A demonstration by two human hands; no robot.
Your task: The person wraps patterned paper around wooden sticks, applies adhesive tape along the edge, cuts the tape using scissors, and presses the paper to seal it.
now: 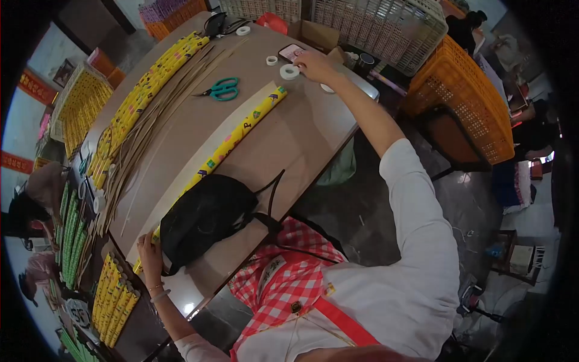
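A long yellow patterned roll of wrapping paper [244, 128] runs diagonally across the table, with a pale sheet edge along its upper side. At its near end, my left hand [149, 253] is closed on the roll. A black cloth bag or cap with straps [208, 214] covers part of the roll beside that hand. My right hand [315, 65] stretches to the far side, its fingers bent together at the edge of a white roll of tape [289, 72]. A phone with a lit screen [291, 52] lies just beyond. Teal-handled scissors [224, 89] lie left of the roll.
Finished yellow rolls [145, 90] and long brown strips [160, 114] lie along the table's left side. More yellow rolls [113, 298] and green rolls [72, 241] are at lower left, near other people. Orange crates [464, 99] and pale crates [380, 30] stand beyond the table.
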